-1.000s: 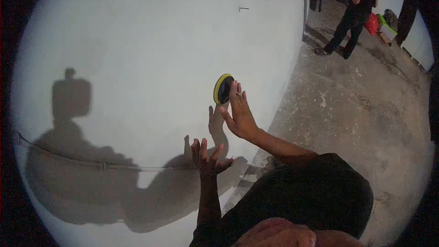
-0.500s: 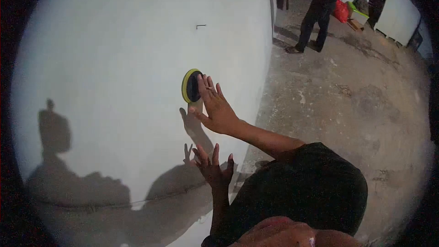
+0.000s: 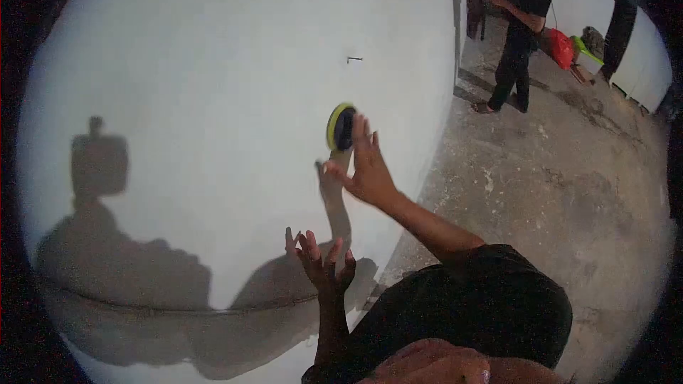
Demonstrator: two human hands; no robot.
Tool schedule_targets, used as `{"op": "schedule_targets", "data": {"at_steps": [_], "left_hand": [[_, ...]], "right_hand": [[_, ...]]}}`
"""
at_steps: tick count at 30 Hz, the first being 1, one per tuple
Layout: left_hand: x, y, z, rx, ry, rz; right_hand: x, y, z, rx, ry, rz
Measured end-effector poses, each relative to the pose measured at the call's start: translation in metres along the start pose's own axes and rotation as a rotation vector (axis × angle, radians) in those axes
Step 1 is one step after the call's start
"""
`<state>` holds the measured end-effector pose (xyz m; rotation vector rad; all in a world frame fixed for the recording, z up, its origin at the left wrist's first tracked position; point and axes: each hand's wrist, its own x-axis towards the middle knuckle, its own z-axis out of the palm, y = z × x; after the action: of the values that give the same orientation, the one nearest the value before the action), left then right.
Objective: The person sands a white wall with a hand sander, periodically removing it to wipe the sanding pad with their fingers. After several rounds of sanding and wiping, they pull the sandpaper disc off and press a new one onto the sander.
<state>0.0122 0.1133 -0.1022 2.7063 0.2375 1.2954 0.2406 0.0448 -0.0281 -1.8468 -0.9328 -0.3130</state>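
My right hand [image 3: 371,167] holds a round sanding pad [image 3: 343,128], black-backed with a yellow rim, against the white wall [image 3: 213,99]. Its fingers are stretched out and press flat on the pad's back, while the thumb points away to the left. The pad's working face is hidden against the wall. Lower down, my left hand [image 3: 326,264] is raised near the wall with spread fingers and holds nothing. A small bent metal hook or nail [image 3: 354,60] sticks out of the wall above the pad.
Dark shadows [image 3: 114,256] fall across the lower wall. A crack or cable line [image 3: 163,311] runs along its base. To the right is stained concrete floor [image 3: 512,192]. Another person in dark clothes [image 3: 523,35] stands at the back, near a red bag [image 3: 560,48] and a green-rimmed box [image 3: 587,57].
The view has shifted, so the wall hook appears further right and lower. Measured against that hook, my right hand and the pad have moved up the wall. My left hand stays spread.
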Motion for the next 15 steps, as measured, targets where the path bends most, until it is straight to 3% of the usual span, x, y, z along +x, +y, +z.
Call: {"op": "schedule_targets", "data": {"at_steps": [2, 3, 6, 9, 12, 15], "left_hand": [[-0.001, 0.005, -0.009, 0.033, 0.014, 0.013], [0.002, 0.005, -0.01, 0.055, 0.027, 0.033], [0.012, 0.017, -0.019, 0.055, 0.097, 0.019], [0.005, 0.017, -0.02, 0.074, 0.068, -0.043], [0.008, 0.013, -0.022, 0.133, 0.077, -0.019], [0.011, 0.009, -0.024, 0.111, 0.134, -0.016]], "right_hand": [[0.03, 0.028, 0.003, -0.005, 0.104, -0.009], [0.047, 0.023, -0.006, 0.074, 0.119, 0.081], [0.04, 0.022, -0.003, 0.109, 0.16, 0.044], [-0.001, 0.002, -0.002, 0.044, -0.032, -0.013], [0.017, 0.016, -0.003, -0.01, -0.022, -0.034], [0.054, 0.027, -0.011, 0.082, 0.057, 0.1]]}}
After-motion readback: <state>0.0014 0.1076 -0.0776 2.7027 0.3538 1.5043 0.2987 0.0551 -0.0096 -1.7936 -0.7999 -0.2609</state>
